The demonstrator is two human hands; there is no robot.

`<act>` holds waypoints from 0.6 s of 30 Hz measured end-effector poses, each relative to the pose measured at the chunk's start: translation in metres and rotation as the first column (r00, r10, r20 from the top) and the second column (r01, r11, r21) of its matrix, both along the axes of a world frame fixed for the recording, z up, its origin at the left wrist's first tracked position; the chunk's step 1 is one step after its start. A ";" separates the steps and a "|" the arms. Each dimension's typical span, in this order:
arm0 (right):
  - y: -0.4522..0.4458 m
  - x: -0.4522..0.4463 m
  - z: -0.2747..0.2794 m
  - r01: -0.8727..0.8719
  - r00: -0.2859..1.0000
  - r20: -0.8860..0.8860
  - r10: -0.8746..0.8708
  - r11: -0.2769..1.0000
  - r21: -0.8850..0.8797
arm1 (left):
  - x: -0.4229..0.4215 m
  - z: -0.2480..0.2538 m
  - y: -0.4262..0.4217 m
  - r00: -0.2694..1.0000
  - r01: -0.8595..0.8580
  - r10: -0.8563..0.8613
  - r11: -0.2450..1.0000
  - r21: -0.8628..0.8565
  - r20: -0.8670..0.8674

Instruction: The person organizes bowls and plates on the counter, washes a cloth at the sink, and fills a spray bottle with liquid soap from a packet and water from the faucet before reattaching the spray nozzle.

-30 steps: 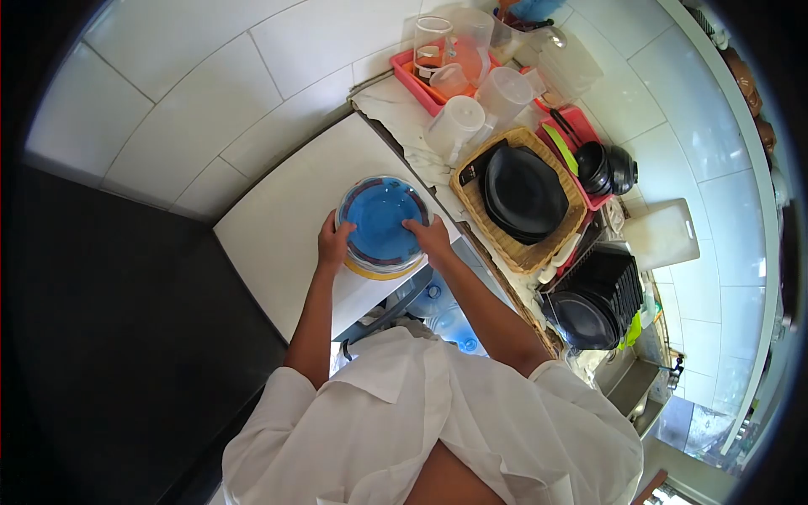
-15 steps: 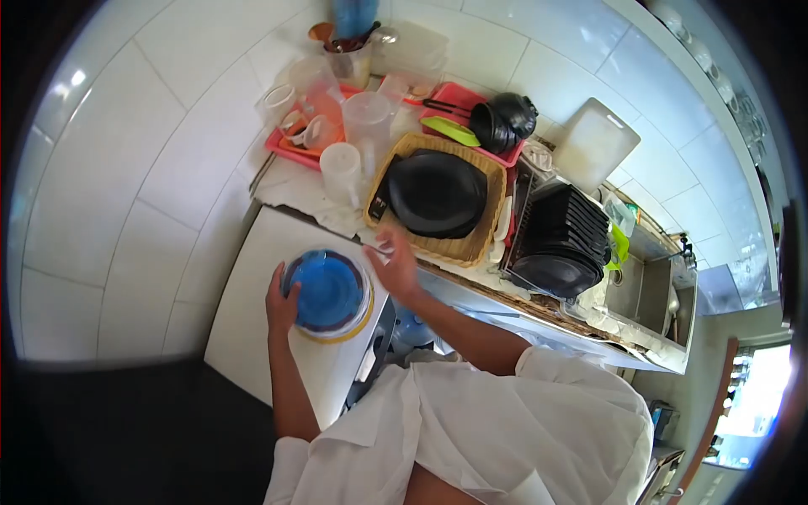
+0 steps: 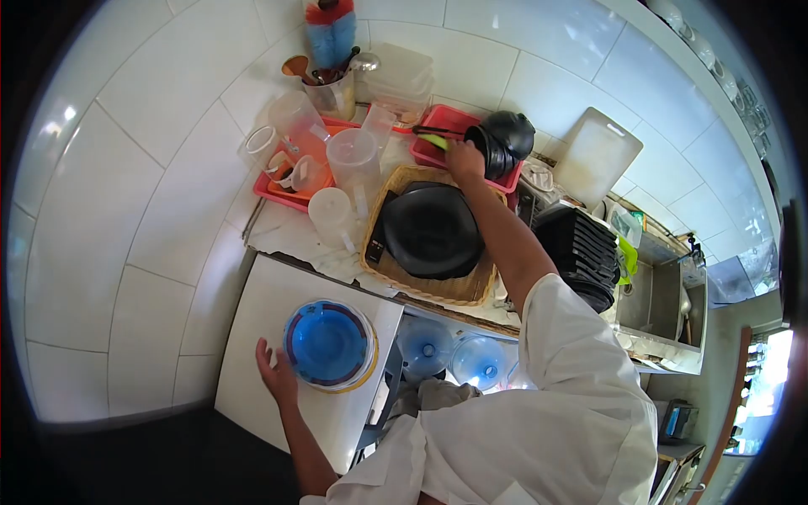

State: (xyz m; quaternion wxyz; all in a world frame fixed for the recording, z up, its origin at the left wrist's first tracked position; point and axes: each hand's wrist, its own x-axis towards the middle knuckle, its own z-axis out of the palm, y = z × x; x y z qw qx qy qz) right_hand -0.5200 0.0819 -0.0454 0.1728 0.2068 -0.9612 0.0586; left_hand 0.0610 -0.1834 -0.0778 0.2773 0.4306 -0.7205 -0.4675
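The round, glossy blue bowl (image 3: 326,345) carries a dark purplish band near its edge, with a white rim (image 3: 371,352) and a yellow rim (image 3: 345,390) below. Plain black plates (image 3: 431,229) contrast with the tan, plaited wicker basket (image 3: 402,278); the rectangular plastic tray (image 3: 448,117) is pinkish red, the slim utensil (image 3: 433,141) lime green.

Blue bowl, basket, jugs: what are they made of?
Blue bowl: glossy, small highlights; glazed ceramic or plastic, can't tell which.
Basket: tan, fairly matte, visible weave; likely wicker or similar.
Jugs: cloudy, see-through walls, slight sheen; probably plastic.
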 end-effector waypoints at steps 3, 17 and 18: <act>0.002 -0.016 0.015 0.129 0.991 0.031 -0.127 0.988 -0.082 | 0.033 -0.010 -0.003 0.983 -0.163 0.166 0.986 0.046 -0.076; 0.005 -0.028 0.059 0.025 0.999 -0.030 -0.030 0.991 -0.134 | 0.107 -0.031 0.040 0.965 -0.256 0.257 0.966 -0.021 0.050; 0.006 -0.023 0.082 0.076 0.997 0.007 -0.076 0.985 -0.158 | 0.107 -0.030 0.041 0.964 -0.259 0.260 0.966 -0.021 0.054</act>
